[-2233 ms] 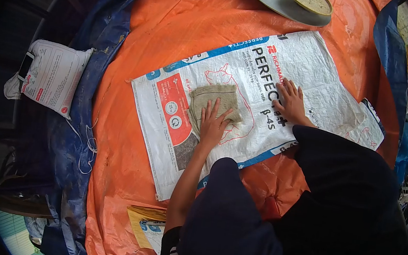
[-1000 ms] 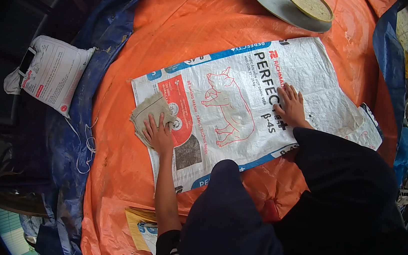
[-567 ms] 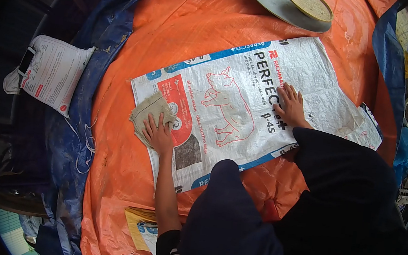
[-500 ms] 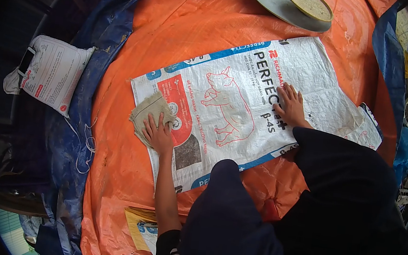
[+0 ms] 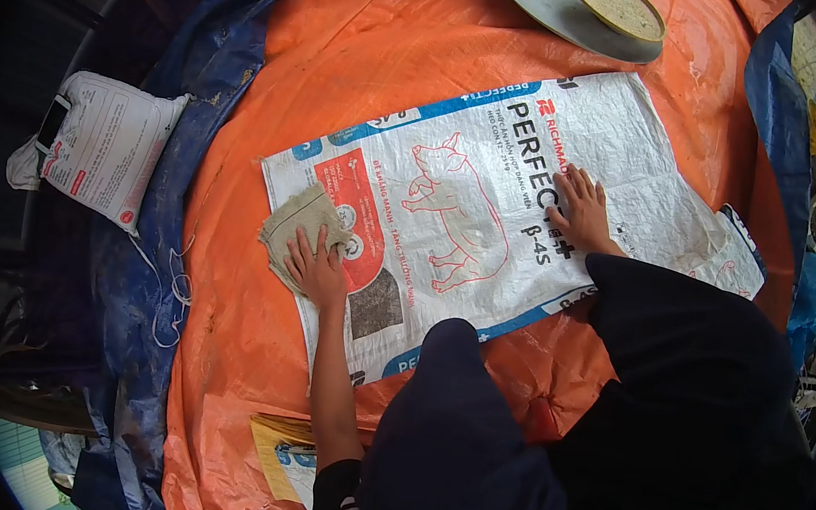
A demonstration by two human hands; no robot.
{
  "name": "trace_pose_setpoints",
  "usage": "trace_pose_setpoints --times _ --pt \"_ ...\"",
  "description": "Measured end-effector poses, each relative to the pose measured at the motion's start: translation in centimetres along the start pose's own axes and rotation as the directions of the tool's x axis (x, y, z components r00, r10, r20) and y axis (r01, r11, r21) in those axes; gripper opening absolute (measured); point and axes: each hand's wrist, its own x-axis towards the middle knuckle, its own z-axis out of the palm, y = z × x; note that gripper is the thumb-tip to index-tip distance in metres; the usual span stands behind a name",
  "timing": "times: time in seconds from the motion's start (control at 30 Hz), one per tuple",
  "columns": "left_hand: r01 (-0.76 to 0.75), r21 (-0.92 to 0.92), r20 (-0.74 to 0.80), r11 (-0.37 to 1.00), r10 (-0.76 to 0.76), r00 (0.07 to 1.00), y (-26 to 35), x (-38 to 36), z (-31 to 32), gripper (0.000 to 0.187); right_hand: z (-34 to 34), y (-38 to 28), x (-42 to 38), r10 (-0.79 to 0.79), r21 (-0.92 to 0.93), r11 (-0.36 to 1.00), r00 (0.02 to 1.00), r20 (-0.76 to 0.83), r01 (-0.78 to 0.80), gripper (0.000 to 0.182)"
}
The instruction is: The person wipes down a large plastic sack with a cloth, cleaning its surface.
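Observation:
A white woven feed sack lies flattened, printed with a red pig outline, blue borders and large black lettering. Near its left end, a folded grey-beige cloth rests partly over the red printed panel. My left hand lies flat on that cloth, fingers spread and pressing down from above. My right hand is spread flat on the sack over the black lettering, holding nothing. Between the two hands, the pig print shows uncovered.
Orange tarpaulin spreads under the sack, with blue tarpaulin along the left. A round grey lid and a shallow bowl of pale grainy material stand at the top. A stuffed white bag bears a phone. My knee is at the front.

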Motion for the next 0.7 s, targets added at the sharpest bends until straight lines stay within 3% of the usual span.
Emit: trace_pose_setpoints --times 0.7 --pt "0.008 0.01 0.001 1.0 -0.008 1.0 0.11 -0.06 0.07 0.046 0.32 0.21 -0.07 0.009 0.001 1.0 1.0 0.009 -0.009 0.065"
